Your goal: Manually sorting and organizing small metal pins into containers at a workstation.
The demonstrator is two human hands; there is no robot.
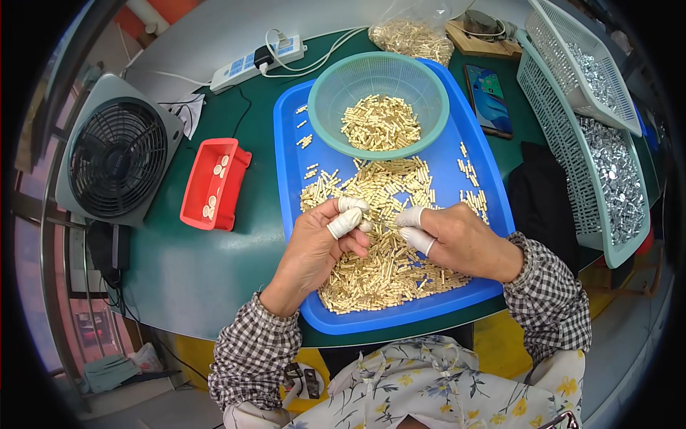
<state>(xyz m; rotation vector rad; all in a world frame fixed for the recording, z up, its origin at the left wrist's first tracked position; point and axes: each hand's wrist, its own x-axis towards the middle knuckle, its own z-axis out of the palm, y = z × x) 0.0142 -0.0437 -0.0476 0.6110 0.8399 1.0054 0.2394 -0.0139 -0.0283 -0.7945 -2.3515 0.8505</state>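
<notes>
Both hands are over a blue tray (pixel 286 150) strewn with small brass-coloured cylindrical pins (pixel 379 268). White finger cots cover the thumb and index finger of each. My left hand (pixel 325 232) pinches with thumb and index finger, the other fingers curled beneath; whatever it holds is too small to name. Facing it a short way to the right, my right hand (pixel 457 236) has thumb and index tips close together, and I cannot make out what lies between them. A green plastic colander (pixel 325 107) sits on the tray's far part, with more brass pins (pixel 381 123) in it.
Left of the tray stands a red bin (pixel 196 187) with several round pieces, then a fan (pixel 118 157). Behind are a power strip (pixel 250 66) and a bag of pins (pixel 411 39). At right lie a phone (pixel 489 100), a dark cloth (pixel 539 186) and baskets (pixel 572 157) of silvery parts.
</notes>
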